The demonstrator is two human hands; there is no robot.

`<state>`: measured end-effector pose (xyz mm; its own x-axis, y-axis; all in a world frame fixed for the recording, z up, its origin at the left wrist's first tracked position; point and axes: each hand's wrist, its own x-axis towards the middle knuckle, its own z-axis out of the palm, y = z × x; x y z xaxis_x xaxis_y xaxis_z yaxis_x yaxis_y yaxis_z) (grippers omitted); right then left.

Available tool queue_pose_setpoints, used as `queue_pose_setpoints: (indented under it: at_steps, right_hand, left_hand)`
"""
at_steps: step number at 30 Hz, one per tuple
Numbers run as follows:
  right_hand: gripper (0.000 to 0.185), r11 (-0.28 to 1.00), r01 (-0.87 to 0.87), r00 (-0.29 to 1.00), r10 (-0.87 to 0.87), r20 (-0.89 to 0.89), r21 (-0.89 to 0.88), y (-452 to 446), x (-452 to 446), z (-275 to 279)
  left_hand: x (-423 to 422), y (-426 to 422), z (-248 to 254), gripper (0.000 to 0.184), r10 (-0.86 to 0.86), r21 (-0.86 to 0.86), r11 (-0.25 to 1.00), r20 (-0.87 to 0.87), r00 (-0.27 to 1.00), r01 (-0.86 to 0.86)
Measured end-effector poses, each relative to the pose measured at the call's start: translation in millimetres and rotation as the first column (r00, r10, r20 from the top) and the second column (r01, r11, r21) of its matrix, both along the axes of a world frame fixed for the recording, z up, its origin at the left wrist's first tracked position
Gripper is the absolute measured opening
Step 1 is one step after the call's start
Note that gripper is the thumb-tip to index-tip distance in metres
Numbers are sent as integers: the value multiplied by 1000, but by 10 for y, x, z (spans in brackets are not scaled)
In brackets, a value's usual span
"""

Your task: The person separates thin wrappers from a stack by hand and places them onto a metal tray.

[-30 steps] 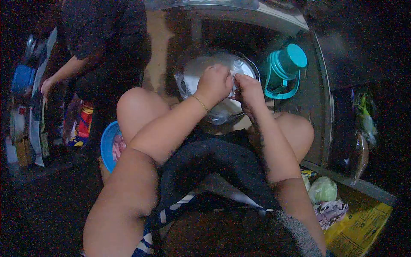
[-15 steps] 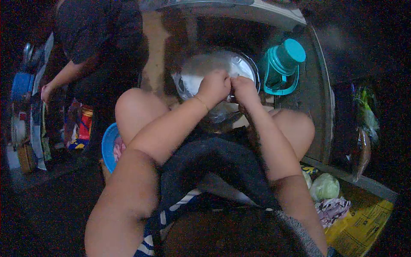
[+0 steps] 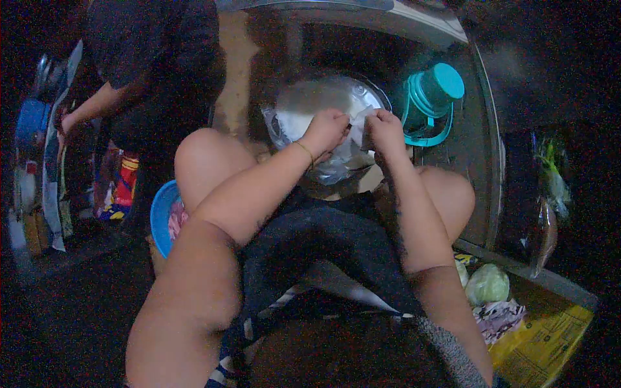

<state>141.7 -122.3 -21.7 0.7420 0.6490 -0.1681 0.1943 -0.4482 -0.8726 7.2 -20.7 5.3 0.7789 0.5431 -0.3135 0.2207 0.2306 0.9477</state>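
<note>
Though dim, cluttered floor below hands.

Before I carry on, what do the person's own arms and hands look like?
The left hand and right hand are gloveless, with no sleeves on the forearms. A thin gold-coloured bracelet circles the left wrist; none shows on the right. Fingernails are too blurred to judge.
</note>
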Motion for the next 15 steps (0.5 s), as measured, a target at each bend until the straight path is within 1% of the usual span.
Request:
queue_pose_setpoints:
  at_steps: [3,4,6,8,9,10,12,15]
  right_hand:
    - [27,999,10,1000,-10,-17,52,9,-74,83]
    - [26,998,12,1000,-11,-18,69,18,-106,131]
    - [24,995,2,998,-8,69,96,32,-115,170]
    - [23,990,-27,991,8,137,136,23,-100,228]
    - [22,985,-50,986,24,163,163,10,-90,323]
    - [21,979,-77,981,40,190,189,-6,-86,412]
    - [20,981,-94,978,58,200,171,-28,-79,531]
    - [18,982,-135,972,105,211,135,-63,-113,763]
  left_hand:
    - [-18,29,72,22,-38,65,997,-75,996,43]
    - [-8,30,53,19,-12,123,992,-66,998,20]
    - [14,15,59,15,39,237,971,-45,998,-27]
    - [-7,25,119,12,53,244,968,54,997,-65]
    - [-12,35,157,14,60,245,966,104,993,-84]
    - [1,60,137,17,23,405,910,168,986,-91]
    - [46,119,87,24,-73,680,720,273,959,-138]
    - [85,115,68,23,-135,764,611,359,923,-208]
